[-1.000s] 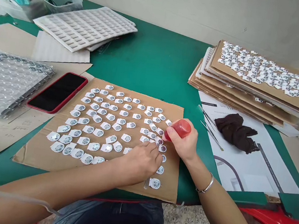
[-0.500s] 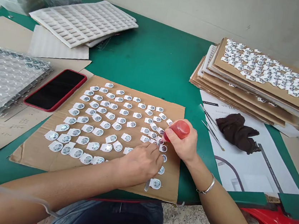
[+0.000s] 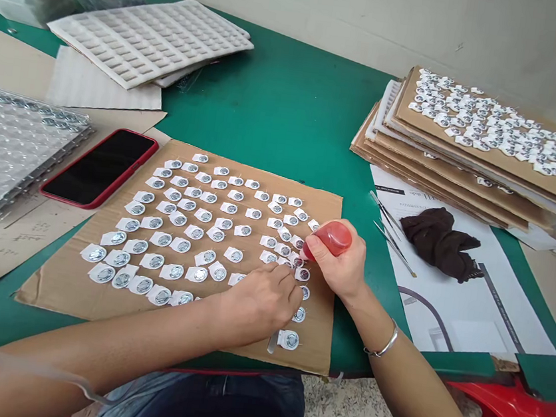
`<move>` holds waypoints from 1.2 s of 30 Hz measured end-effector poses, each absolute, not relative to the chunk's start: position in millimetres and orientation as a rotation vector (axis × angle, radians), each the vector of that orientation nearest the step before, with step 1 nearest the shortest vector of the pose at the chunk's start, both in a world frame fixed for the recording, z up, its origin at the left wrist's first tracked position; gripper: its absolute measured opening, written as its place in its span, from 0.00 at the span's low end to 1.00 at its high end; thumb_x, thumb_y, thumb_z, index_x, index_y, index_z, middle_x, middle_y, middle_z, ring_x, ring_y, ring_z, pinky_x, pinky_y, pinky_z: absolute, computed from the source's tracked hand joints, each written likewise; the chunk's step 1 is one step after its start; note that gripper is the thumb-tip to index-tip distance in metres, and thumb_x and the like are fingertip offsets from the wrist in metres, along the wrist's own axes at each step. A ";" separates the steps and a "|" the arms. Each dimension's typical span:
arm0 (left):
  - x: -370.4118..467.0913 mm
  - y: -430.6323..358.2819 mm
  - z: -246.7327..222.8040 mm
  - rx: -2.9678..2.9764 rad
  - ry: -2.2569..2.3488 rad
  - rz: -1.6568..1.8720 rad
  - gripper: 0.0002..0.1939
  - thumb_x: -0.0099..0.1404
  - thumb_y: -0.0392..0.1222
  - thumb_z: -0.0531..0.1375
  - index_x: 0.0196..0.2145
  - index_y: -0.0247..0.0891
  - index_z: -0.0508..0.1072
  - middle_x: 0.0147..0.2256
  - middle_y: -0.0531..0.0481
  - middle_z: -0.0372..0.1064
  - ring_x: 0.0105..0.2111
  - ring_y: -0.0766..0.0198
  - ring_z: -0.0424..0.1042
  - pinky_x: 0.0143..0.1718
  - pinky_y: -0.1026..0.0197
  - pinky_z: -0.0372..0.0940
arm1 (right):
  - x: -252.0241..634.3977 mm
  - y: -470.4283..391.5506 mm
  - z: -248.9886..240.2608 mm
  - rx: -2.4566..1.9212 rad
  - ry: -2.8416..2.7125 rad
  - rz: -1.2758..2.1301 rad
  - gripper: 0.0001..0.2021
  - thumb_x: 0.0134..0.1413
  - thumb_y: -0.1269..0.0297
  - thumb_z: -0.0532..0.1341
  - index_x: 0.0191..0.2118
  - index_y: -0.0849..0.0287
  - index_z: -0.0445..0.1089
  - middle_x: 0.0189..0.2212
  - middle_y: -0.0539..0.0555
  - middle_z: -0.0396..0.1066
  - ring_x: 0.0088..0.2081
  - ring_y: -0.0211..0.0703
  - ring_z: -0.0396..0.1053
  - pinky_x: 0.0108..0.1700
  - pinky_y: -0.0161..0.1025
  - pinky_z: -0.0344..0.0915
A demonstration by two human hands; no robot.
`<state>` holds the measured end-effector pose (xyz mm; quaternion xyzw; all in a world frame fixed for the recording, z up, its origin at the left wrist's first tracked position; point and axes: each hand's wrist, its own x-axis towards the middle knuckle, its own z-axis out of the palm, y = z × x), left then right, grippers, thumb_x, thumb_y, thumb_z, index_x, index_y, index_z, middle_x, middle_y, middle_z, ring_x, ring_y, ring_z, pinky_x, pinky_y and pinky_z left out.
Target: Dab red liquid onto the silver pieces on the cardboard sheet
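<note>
My right hand [image 3: 344, 266] is wrapped round a red squeeze bottle [image 3: 331, 238], tilted with its tip down to the left over the small parts. My left hand [image 3: 267, 301] is closed just beside it, its fingertips at a part near the bottle's tip. A flat metal end, like that of tweezers [image 3: 272, 343], sticks out below the left hand; its other end is hidden. Under both hands lies a cardboard sheet [image 3: 69, 278] with rows of round silver parts on white tabs [image 3: 181, 245]. One such part [image 3: 289, 339] sits by the near right corner.
A red-cased phone [image 3: 102, 167] lies left of the cardboard, near a clear bubbled tray [image 3: 8, 151]. White foam trays [image 3: 151, 37] are behind. On the right are stacked cardboard sheets [image 3: 487, 132], metal tweezers [image 3: 395, 238] and a dark cloth [image 3: 437, 243] on printed paper.
The whole view has shifted very slightly. Both hands and the red bottle keep nearly the same place over the cardboard.
</note>
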<state>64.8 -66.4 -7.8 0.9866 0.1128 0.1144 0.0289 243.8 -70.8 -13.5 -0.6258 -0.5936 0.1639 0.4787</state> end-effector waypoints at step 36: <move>64.5 -64.8 -8.7 2.992 0.381 0.375 0.09 0.63 0.26 0.50 0.30 0.30 0.68 0.28 0.42 0.68 0.30 0.56 0.68 0.32 0.55 0.68 | 248.3 -71.4 -17.3 -1.526 -1.408 0.473 0.13 0.47 0.53 0.64 0.32 0.55 0.65 0.28 0.51 0.74 0.30 0.44 0.73 0.36 0.43 0.71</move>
